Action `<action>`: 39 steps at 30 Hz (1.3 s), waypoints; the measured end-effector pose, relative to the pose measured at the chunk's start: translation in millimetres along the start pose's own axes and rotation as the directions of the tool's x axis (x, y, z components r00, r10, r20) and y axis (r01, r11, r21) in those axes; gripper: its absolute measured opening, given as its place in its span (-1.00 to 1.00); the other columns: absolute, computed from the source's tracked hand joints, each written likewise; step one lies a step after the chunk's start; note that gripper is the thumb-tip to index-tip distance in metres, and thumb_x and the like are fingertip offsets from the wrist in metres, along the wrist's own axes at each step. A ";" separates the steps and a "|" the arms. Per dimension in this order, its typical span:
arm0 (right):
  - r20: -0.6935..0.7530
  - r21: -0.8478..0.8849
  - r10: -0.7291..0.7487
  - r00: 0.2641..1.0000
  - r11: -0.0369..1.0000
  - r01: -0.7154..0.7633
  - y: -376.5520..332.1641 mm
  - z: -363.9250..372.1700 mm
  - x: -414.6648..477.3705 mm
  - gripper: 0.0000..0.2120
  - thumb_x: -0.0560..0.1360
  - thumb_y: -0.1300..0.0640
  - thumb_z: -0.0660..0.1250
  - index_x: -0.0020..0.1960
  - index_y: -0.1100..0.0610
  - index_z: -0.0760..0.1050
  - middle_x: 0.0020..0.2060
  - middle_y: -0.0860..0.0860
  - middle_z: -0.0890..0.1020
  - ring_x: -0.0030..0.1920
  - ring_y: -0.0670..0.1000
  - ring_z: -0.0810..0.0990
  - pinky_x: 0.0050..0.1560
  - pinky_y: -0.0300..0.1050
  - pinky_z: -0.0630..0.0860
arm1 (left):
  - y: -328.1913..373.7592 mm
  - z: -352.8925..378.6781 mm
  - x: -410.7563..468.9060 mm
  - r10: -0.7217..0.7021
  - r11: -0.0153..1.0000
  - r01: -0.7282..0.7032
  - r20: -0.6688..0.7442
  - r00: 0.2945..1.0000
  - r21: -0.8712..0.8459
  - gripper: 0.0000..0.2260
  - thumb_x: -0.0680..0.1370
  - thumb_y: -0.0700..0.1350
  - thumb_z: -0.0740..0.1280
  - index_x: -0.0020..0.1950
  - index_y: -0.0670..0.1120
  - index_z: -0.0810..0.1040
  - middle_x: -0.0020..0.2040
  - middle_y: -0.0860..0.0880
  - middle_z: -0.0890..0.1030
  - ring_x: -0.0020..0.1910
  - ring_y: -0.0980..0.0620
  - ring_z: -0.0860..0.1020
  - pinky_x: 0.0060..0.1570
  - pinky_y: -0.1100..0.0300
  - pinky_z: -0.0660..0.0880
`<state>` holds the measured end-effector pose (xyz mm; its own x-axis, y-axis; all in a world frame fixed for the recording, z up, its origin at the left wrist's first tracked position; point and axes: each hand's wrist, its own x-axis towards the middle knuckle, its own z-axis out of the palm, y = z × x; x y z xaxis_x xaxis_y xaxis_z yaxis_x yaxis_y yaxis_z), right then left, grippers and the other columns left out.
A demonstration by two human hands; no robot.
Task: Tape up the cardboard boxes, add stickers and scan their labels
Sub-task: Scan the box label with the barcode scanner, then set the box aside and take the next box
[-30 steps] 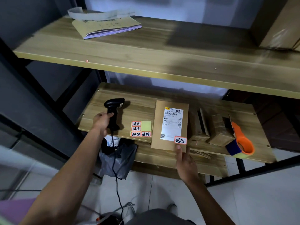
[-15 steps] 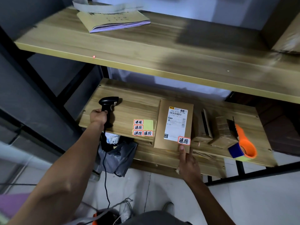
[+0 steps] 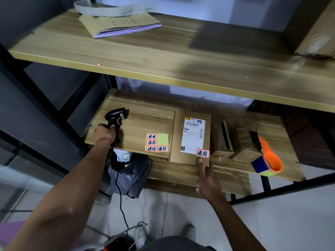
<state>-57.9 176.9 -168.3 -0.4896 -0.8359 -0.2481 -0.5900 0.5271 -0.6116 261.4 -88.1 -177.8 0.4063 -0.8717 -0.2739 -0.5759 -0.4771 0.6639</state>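
A flat cardboard box (image 3: 176,142) lies on the lower shelf (image 3: 141,122) with a white shipping label (image 3: 193,134) on top. A red-bordered sticker (image 3: 202,153) sits at the label's near right corner. My right hand (image 3: 208,180) presses its straight index finger on the box just below that sticker. My left hand (image 3: 104,134) grips the handle of a black corded barcode scanner (image 3: 116,115), held upright over the shelf's left end. A red laser dot (image 3: 98,65) shows on the upper shelf's front edge. A yellow sheet of several stickers (image 3: 157,143) lies left of the box.
Two small cardboard boxes (image 3: 223,142) (image 3: 244,145) and an orange tape dispenser (image 3: 270,160) lie right of the flat box. A grey bag (image 3: 128,176) hangs below the shelf. The upper shelf (image 3: 163,57) carries a booklet (image 3: 119,22) and a large box (image 3: 319,33).
My left hand has shifted the scanner slightly left, away from the sticker sheet. My right index finger stays below the sticker on the box.
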 end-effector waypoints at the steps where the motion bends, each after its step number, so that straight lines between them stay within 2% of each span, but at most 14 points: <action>1: 0.024 0.118 0.076 0.997 0.990 -0.078 -5.0 -3.0 0.5 -0.18 0.44 -0.59 -0.07 0.45 -0.06 0.25 0.08 0.17 0.65 -0.02 0.25 0.67 0.08 0.12 0.58 | -0.9 -0.6 -0.2 -0.008 1.000 0.007 -0.004 1.000 -0.016 -0.58 0.62 0.03 0.34 0.32 -0.26 0.52 0.27 -0.30 0.58 0.31 -0.29 0.51 0.28 -0.02 0.44; 4: 0.029 0.211 0.138 0.990 0.967 -0.141 -11.0 -5.7 6.3 0.00 0.30 -0.70 -0.15 0.39 -0.01 0.38 0.09 0.09 0.66 0.01 0.22 0.67 0.13 0.13 0.56 | 4.1 -3.4 -12.9 0.031 0.999 -0.035 -0.106 0.994 -0.032 -0.59 0.62 -0.01 0.32 0.36 -0.26 0.49 0.27 -0.31 0.58 0.30 -0.29 0.52 0.28 -0.03 0.44; 7: 0.041 0.252 0.134 0.990 0.958 -0.140 -13.5 -5.8 7.9 -0.04 0.32 -0.70 -0.11 0.39 -0.03 0.37 0.05 0.08 0.66 0.00 0.22 0.67 0.08 0.22 0.60 | 12.0 0.7 -41.4 0.186 0.977 -0.206 -0.240 0.953 -0.061 -0.72 0.59 -0.12 0.31 0.26 -0.22 0.53 0.20 -0.28 0.59 0.23 -0.28 0.53 0.25 -0.03 0.42; 10: 0.030 0.263 0.141 0.989 0.954 -0.144 -15.6 -8.0 10.2 -0.04 0.33 -0.69 -0.09 0.41 -0.02 0.35 0.03 0.11 0.67 0.03 0.24 0.66 0.08 0.26 0.60 | 15.2 20.0 -79.4 0.373 0.912 -0.388 -0.125 0.919 -0.134 -0.82 0.57 -0.18 0.33 0.17 -0.16 0.54 0.11 -0.21 0.62 0.13 -0.23 0.57 0.21 -0.04 0.49; 12: 0.023 0.258 0.131 0.991 0.957 -0.132 -17.5 -9.1 13.1 -0.05 0.35 -0.68 -0.10 0.38 0.00 0.38 0.00 0.13 0.68 0.01 0.23 0.67 0.07 0.26 0.60 | 16.1 34.3 -112.4 0.496 0.853 -0.496 -0.040 0.867 -0.164 -0.84 0.57 -0.17 0.34 0.14 -0.13 0.55 0.08 -0.14 0.63 0.05 -0.15 0.61 0.14 -0.02 0.54; 16: 0.018 0.232 0.128 0.992 0.964 -0.129 -20.4 -12.3 21.0 -0.04 0.34 -0.69 -0.15 0.27 0.03 0.46 -0.09 0.14 0.69 -0.06 0.19 0.68 0.05 0.25 0.61 | 21.5 57.9 -178.0 0.634 0.756 -0.577 0.131 0.762 -0.309 -0.73 0.60 0.07 0.30 0.23 -0.01 0.57 0.12 0.03 0.65 0.08 0.04 0.62 0.17 0.03 0.56; 19: 0.025 0.237 0.152 0.988 0.959 -0.154 -21.7 -14.8 26.4 -0.06 0.32 -0.70 -0.14 0.21 0.00 0.48 -0.15 0.08 0.68 -0.11 0.14 0.69 0.02 0.22 0.63 | 27.0 68.6 -207.7 0.623 0.774 -0.522 0.289 0.727 -0.358 -0.63 0.60 0.15 0.33 0.39 0.13 0.48 0.28 0.14 0.59 0.21 0.18 0.57 0.27 0.14 0.51; 21: 0.027 0.249 0.148 0.989 0.957 -0.150 -21.9 -15.6 29.0 -0.05 0.30 -0.71 -0.13 0.22 0.01 0.46 -0.15 0.08 0.68 -0.10 0.16 0.69 0.02 0.22 0.63 | 24.6 73.9 -213.0 0.607 0.792 -0.516 0.340 0.718 -0.325 -0.53 0.59 0.03 0.36 0.49 0.22 0.35 0.37 0.18 0.53 0.25 0.20 0.54 0.31 0.17 0.47; 23: 0.029 0.243 0.152 0.988 0.958 -0.154 -24.5 -18.7 28.5 -0.04 0.31 -0.71 -0.13 0.25 0.01 0.47 -0.08 0.10 0.68 -0.05 0.17 0.67 0.07 0.20 0.61 | 17.9 75.8 -210.4 0.598 0.801 -0.539 0.371 0.711 -0.258 -0.43 0.58 -0.12 0.33 0.51 0.29 0.26 0.37 0.17 0.54 0.24 0.12 0.58 0.31 0.11 0.50; 26: 0.034 0.204 0.169 0.985 0.964 -0.172 -28.6 -24.9 25.1 -0.16 0.45 -0.58 -0.08 0.27 0.06 0.51 0.05 0.11 0.65 0.09 0.18 0.61 0.14 0.05 0.50 | 0.9 77.3 -208.4 0.553 0.824 -0.546 0.421 0.720 -0.148 -0.47 0.60 -0.06 0.30 0.51 0.31 0.26 0.29 0.14 0.62 0.20 0.01 0.63 0.26 0.02 0.53; 30: -0.032 0.170 0.142 0.989 0.976 -0.135 -29.2 -28.0 28.1 -0.24 0.53 -0.47 0.03 0.38 0.11 0.43 0.21 0.16 0.61 0.21 0.23 0.58 0.16 0.04 0.48 | -9.0 80.6 -222.9 0.550 0.831 -0.533 0.371 0.748 -0.159 -0.49 0.61 0.03 0.32 0.55 0.22 0.28 0.27 0.11 0.65 0.20 -0.02 0.63 0.25 0.09 0.52; 33: -0.081 0.104 0.099 0.992 0.990 -0.091 -32.4 -32.3 31.6 -0.20 0.48 -0.52 0.01 0.33 0.12 0.42 0.16 0.17 0.65 0.15 0.24 0.61 0.12 0.08 0.55 | 0.1 82.5 -229.0 0.528 0.849 -0.492 0.338 0.779 -0.193 -0.52 0.63 -0.01 0.32 0.55 0.19 0.32 0.27 0.12 0.64 0.20 0.01 0.62 0.21 0.21 0.47; 36: -0.100 0.054 0.055 0.993 0.997 -0.050 -41.4 -43.3 38.2 -0.33 0.57 -0.39 0.09 0.33 0.16 0.40 0.17 0.20 0.63 0.19 0.26 0.59 0.12 0.06 0.53 | 12.0 80.0 -228.4 0.533 0.846 -0.482 0.319 0.784 -0.229 -0.55 0.62 0.04 0.31 0.51 0.25 0.33 0.22 0.14 0.66 0.18 0.05 0.63 0.25 0.13 0.50; 39: -0.122 0.014 0.002 0.992 1.000 -0.001 -55.3 -55.7 49.5 -0.43 0.61 -0.30 0.10 0.24 0.19 0.46 0.15 0.25 0.63 0.18 0.28 0.59 0.11 0.06 0.48 | 32.7 75.1 -222.1 0.532 0.845 -0.470 0.318 0.785 -0.254 -0.55 0.63 -0.01 0.31 0.52 0.18 0.36 0.23 0.12 0.65 0.17 0.07 0.62 0.25 0.11 0.51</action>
<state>-85.3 114.9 -105.0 -0.5659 -0.8096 -0.1559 -0.5805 0.5255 -0.6220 99.0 81.4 -147.5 -0.2132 -0.9735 -0.0825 -0.4972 0.0354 0.8669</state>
